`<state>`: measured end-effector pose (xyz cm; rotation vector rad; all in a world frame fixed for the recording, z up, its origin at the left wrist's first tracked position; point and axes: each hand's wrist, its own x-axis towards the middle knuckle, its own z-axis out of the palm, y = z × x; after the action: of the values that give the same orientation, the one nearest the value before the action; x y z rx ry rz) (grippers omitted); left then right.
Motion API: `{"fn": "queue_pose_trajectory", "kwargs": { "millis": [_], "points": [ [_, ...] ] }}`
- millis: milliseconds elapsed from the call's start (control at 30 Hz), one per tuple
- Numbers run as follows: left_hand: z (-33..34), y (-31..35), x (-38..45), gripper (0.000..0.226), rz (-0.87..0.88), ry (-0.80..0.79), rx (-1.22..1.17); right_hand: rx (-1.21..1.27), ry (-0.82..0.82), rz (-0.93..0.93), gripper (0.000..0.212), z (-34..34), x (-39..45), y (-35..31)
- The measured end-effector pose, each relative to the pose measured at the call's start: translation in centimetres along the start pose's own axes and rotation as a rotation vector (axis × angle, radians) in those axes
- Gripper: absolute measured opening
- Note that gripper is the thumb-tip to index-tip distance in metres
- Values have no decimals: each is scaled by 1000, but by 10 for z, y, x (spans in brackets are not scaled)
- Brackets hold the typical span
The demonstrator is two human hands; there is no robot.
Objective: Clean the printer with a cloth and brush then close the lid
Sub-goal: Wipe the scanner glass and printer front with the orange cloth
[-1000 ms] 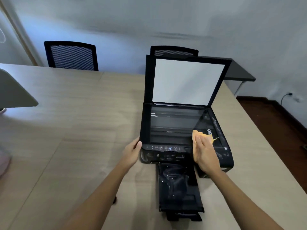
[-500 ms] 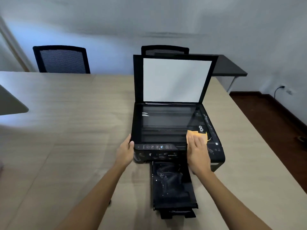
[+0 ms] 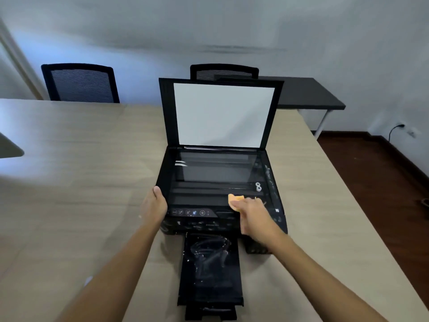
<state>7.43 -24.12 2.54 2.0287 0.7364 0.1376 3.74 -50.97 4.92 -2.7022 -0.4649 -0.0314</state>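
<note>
A black printer (image 3: 204, 225) stands on the light wooden table (image 3: 76, 194). Its lid (image 3: 222, 115) is raised upright, its white inner pad facing me. The scanner glass (image 3: 209, 177) lies exposed. My right hand (image 3: 254, 216) presses an orange cloth (image 3: 234, 200) onto the front right part of the glass. My left hand (image 3: 154, 205) grips the printer's front left corner. The paper output tray (image 3: 210, 273) is pulled out toward me and carries pale specks. No brush is in view.
Two black mesh chairs (image 3: 80, 83) (image 3: 224, 70) stand behind the table. A dark side table (image 3: 308, 94) sits at the back right. A wall socket with a plugged cable (image 3: 400, 127) is at right, above dark wooden floor (image 3: 376, 173). A pale object's edge (image 3: 9, 147) shows far left.
My right hand slid the cloth slightly left along the front of the glass. My left hand stays on the printer's corner. The view shifted a little.
</note>
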Motion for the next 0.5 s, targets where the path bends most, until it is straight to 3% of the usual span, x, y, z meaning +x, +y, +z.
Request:
{"fn": "queue_pose_trajectory", "kwargs": {
  "millis": [100,167,233,267,367,400,500],
  "points": [
    [4,5,-2,54,-20,47,95,251,191,252,38,-57,19,26],
    [6,5,-2,57,-23,77,139,207,396,282,34,-89,35,44],
    [8,2,-1,59,-30,101,159,115,465,242,36,-96,57,65],
    [9,1,0,61,-30,111,166,43,376,226,40,-89,66,75],
    [11,0,-1,63,-36,137,182,-123,-97,271,56,-39,75,100],
    [11,0,-2,64,-31,146,196,-151,-161,286,63,-25,74,109],
    [13,-2,-2,65,-2,182,231,-135,-99,228,75,-9,107,138]
  ]
}}
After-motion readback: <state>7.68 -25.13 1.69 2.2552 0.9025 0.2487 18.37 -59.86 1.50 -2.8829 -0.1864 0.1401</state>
